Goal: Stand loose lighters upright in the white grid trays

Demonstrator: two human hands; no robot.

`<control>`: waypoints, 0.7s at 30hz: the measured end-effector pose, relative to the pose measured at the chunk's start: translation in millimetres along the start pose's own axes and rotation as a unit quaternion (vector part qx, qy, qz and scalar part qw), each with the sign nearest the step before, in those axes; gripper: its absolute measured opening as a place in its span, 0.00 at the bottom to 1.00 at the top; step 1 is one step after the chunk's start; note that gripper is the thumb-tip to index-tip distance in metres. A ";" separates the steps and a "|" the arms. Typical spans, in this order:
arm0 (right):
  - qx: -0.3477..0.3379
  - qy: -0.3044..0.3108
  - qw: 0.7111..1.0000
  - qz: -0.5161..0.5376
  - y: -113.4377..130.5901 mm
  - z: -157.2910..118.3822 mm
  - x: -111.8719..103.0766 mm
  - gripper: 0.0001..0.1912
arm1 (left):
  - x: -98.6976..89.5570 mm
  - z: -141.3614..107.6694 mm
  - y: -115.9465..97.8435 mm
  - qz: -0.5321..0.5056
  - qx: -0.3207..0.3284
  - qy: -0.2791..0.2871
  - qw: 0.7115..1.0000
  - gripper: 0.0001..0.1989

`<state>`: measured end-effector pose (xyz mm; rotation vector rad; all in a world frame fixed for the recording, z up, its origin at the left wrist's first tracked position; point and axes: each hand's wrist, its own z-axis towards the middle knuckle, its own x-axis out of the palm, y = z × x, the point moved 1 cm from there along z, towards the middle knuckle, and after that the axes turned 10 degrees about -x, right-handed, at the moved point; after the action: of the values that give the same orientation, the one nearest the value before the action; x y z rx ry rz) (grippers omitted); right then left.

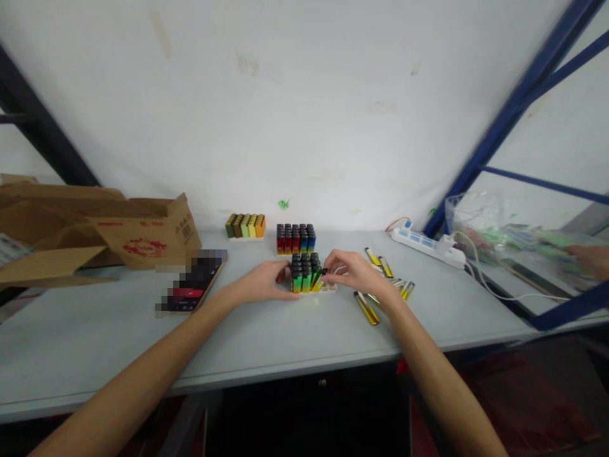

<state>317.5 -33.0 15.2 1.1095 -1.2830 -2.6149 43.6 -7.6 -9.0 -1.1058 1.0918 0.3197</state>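
A white wall [304,108] rises behind a pale grey tabletop [266,346], with a blue metal frame [495,127] at the right. On the left lies an open cardboard box [152,244]; its red print is too small to read with certainty, and a square code marks one end. At the right a white power strip [425,245] runs diagonally along the back. The left hand [261,281] has its fingers curled around the left end of the green lighters [302,276], and the right hand [352,270] pinches a single lighter by its dark top. A phone [197,285] lies with its long axis slanting away to the right, its screen partly blurred.

The green lighters stand upright, black tops up, in a white tray [332,288] mid-tabletop. Just behind stand red and blue lighters [295,239], also upright. Loose yellow lighters [366,309] lie on their sides; the nearest points from far left to near right. The pinched lighter [317,285] tilts, its top leaning right.
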 end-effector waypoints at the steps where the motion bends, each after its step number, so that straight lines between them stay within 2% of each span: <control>1: -0.003 -0.001 1.000 -0.005 -0.2 0.9 2.3 0.17 | 0.0 0.0 -0.1 0.001 0.000 0.001 1.000 0.30; 7: 0.000 -0.030 0.998 -0.061 -1.0 7.6 12.9 0.23 | 0.2 0.3 0.6 0.014 -0.005 -0.008 1.000 0.29; 12: 0.042 0.002 0.985 -0.169 7.9 -10.6 -10.2 0.18 | 0.1 0.7 0.8 0.012 0.002 -0.010 1.000 0.28; 15: 0.113 0.051 0.947 -0.297 19.5 -38.0 -17.3 0.13 | 0.5 1.0 1.5 0.008 0.004 -0.012 1.000 0.29; 18: 0.195 0.080 0.892 -0.399 31.1 -65.5 -8.5 0.13 | 1.2 1.3 2.6 0.005 0.007 -0.011 1.000 0.29; 21: 0.218 0.088 0.874 -0.426 34.2 -78.2 6.5 0.15 | 1.7 1.6 3.6 0.012 0.003 -0.015 1.000 0.29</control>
<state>350.8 -110.9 3.4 2.4058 -1.6658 -2.6354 42.8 -5.1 -12.4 -1.0792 1.0801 0.3503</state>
